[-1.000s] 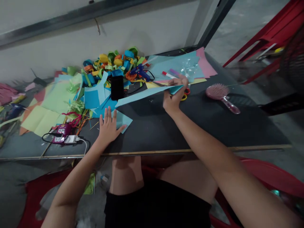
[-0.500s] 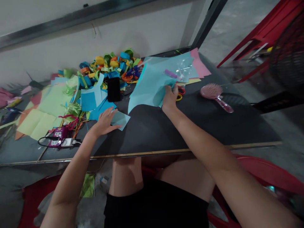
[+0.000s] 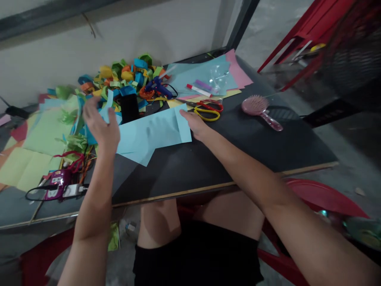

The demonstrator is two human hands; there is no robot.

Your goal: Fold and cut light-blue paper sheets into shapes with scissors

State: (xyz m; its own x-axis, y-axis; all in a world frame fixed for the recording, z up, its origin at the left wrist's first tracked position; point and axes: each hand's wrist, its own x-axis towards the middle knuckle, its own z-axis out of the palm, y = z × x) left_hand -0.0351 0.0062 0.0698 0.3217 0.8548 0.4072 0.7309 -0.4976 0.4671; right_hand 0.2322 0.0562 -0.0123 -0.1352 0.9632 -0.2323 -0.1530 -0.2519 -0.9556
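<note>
We see a light blue sheet of paper lying flat on the black table, a little left of the middle and just near of the phone. The right hand rests on the sheet's right end, fingers stretched out flat and pressing the paper down, gripping nothing. The left hand is raised over the sheet's left end, palm open and fingers loosely spread; it holds nothing, and we cannot tell whether it touches the paper.

Just to the right of the right hand, on the far side, lie scissors with red and yellow handles. Farther back sit a red and white marker and a purple marker on a stack of blue, pink and yellow sheets. A pink hairbrush lies well to the right. At the far left of the table a heap of coloured paper strips is piled against the wall, with a blue glue gun at its right edge. Near the left edge a purple device sits with a white plug and black cable, beside green and yellow sheets.
</note>
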